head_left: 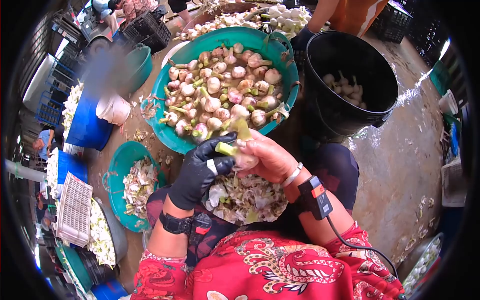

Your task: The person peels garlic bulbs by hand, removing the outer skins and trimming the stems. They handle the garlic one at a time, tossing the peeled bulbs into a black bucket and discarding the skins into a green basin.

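A garlic bulb [245, 161] with a short cut green stem is held between my two hands, over a pile of loose garlic skins [245, 200] at my lap. My left hand [200, 170], in a black glove with a white band round one finger, is closed about the stem side. Bare, my right hand [272, 157] grips the bulb from the other side, thumb and fingers pinched near its top. A pale strip of skin [243, 129] stands up by the right fingertips. Just beyond is a green tub [162, 102] of garlic bulbs in murky water.
A black bucket [320, 107] with several bulbs stands front right. To the left, a smaller green basin [116, 175] holds peelings, near a blue tub [92, 130] and a white crate [74, 210]. Another person's gloved hand [302, 39] is behind the bucket. The concrete floor [395, 170] looks wet.
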Motion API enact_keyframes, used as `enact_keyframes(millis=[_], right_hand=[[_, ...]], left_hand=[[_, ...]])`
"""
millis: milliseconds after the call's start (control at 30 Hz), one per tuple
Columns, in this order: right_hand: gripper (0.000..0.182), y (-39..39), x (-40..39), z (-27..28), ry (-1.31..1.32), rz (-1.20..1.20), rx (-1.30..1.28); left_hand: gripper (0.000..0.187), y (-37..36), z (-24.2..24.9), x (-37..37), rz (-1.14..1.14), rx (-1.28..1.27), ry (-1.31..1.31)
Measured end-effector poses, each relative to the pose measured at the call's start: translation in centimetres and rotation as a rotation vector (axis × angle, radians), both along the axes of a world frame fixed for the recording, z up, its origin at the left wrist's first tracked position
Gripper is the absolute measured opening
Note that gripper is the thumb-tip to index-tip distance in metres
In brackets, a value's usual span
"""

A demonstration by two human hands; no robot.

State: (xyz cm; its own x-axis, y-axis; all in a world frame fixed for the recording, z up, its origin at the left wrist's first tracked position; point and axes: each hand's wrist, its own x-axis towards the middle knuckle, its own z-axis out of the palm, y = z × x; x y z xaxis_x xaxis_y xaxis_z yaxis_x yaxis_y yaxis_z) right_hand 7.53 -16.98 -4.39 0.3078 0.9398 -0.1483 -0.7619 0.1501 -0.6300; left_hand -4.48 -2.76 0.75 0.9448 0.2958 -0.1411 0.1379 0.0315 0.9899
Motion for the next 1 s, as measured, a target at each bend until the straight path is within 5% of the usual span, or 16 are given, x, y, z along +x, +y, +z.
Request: enact_keyframes(millis=[167, 267, 300, 400, 467, 500, 567, 600, 733, 833, 1000], right_hand=[[0.015, 1.7, -0.7, -1.3, -0.155, -0.261, 0.024], [0.007, 1.2, -0.5, 1.2, -1.535, -0.928, -0.178], [0.014, 1.4, -0.8, 1.6, -1.584, -0.998, 0.003], [0.028, 0.4, -3.4, -0.3, -1.832, -0.337, -0.067], [0.035, 0.8, -4.3, -1.5, -1.672, 0.491, -0.465], [0.035, 0.8, -4.1, -1.7, -1.678, 0.488, -0.458], [0.035, 0.4, -3.5, -2.0, -1.427, 0.291, -0.364], [0.037, 0.6, -3.2, -2.0, -1.458, -0.120, -0.167], [0.022, 0.7, -1.4, 0.4, -0.939, -0.626, -0.167], [0.020, 0.6, -1.4, 2.1, -1.094, -0.674, -0.181], [0.018, 0.1, -1.0, 2.0, -1.155, -0.620, -0.252]], left_hand=[[0.021, 0.8, 1.3, 0.9, 0.024, 0.107, 0.162], [0.020, 3.1, -0.5, 1.2, 0.048, 0.012, -0.015], [0.022, 3.5, -0.2, 1.2, 0.109, -0.049, -0.041], [0.024, 6.1, -0.3, 0.8, 0.247, -0.173, -0.118], [0.026, 7.0, 0.5, 0.6, 0.219, -0.156, -0.199], [0.027, 7.0, 0.6, 0.6, 0.242, -0.189, -0.229], [0.027, 6.7, 0.3, 0.7, 0.276, -0.230, -0.274], [0.027, 6.3, 0.2, 0.5, 0.274, -0.235, -0.276], [0.025, 3.9, 0.8, 0.3, 0.208, 0.115, -0.137], [0.031, 2.4, 1.8, 0.8, 0.070, 0.603, -0.179], [0.031, 1.4, 2.1, 1.4, 0.003, 0.729, -0.218]])
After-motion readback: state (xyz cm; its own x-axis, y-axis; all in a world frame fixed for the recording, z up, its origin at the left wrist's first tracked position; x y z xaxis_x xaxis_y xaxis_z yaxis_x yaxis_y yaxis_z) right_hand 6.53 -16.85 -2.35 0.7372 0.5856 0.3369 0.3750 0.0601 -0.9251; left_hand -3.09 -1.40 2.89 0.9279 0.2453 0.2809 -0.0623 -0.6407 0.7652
